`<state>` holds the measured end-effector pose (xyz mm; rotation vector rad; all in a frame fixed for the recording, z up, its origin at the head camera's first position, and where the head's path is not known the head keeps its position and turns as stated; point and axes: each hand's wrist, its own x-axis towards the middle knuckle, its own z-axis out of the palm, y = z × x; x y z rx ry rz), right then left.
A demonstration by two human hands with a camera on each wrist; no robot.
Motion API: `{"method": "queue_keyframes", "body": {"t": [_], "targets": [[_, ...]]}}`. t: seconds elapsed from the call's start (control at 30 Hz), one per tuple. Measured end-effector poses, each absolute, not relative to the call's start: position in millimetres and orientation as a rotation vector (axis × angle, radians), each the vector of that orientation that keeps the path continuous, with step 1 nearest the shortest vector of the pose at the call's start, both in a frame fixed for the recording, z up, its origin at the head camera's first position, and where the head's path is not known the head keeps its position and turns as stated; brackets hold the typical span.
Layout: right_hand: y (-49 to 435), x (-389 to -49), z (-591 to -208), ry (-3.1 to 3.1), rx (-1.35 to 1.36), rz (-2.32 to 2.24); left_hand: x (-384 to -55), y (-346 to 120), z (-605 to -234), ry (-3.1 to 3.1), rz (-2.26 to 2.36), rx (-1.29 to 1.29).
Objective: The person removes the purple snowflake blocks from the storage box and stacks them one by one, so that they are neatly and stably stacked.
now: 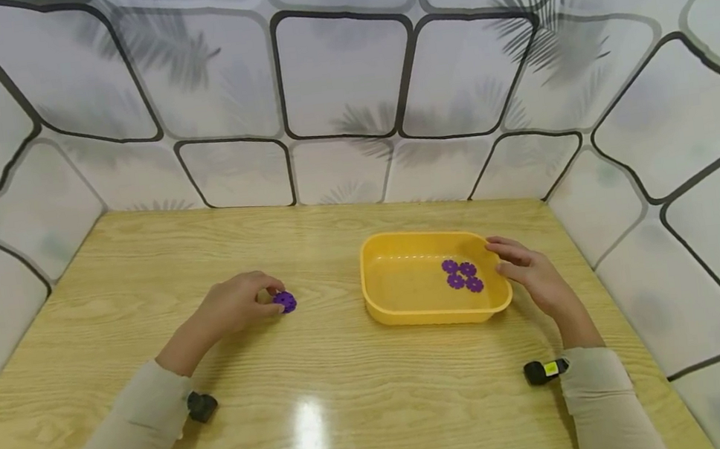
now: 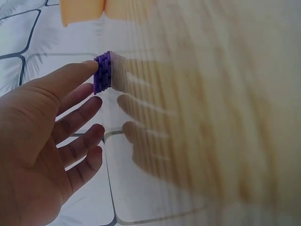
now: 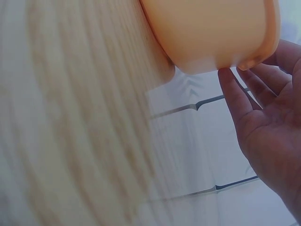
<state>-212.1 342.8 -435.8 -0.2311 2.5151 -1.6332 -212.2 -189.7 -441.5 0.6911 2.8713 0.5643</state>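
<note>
My left hand (image 1: 242,299) pinches a small stack of purple snowflake discs (image 1: 285,302) on the left half of the table. In the left wrist view, the thumb lies along one face of the layered stack (image 2: 102,73), and the other fingers spread loosely below it. A yellow plastic basin (image 1: 412,317) stands right of centre, with several purple snowflake discs (image 1: 455,281) lying flat inside near its right end. My right hand (image 1: 538,281) holds the basin's right end by the rim. From the right wrist, fingertips show against the basin's outer wall (image 3: 211,37).
The wood-grain table (image 1: 355,405) ends at a patterned wall covering (image 1: 341,69) at the back and both sides. Small black wrist devices (image 1: 203,406) sit at both cuffs. A light reflection shines on the front of the table.
</note>
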Motion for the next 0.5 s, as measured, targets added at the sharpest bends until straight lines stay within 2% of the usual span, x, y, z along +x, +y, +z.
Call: {"method": "queue_keyframes", "body": {"t": [0.5], "targets": [[345.4,-214.6,-439.1,2.530,-0.231,-1.606,-217.6,-177.4,-427.3,2.883,0.636,0.647]]}}
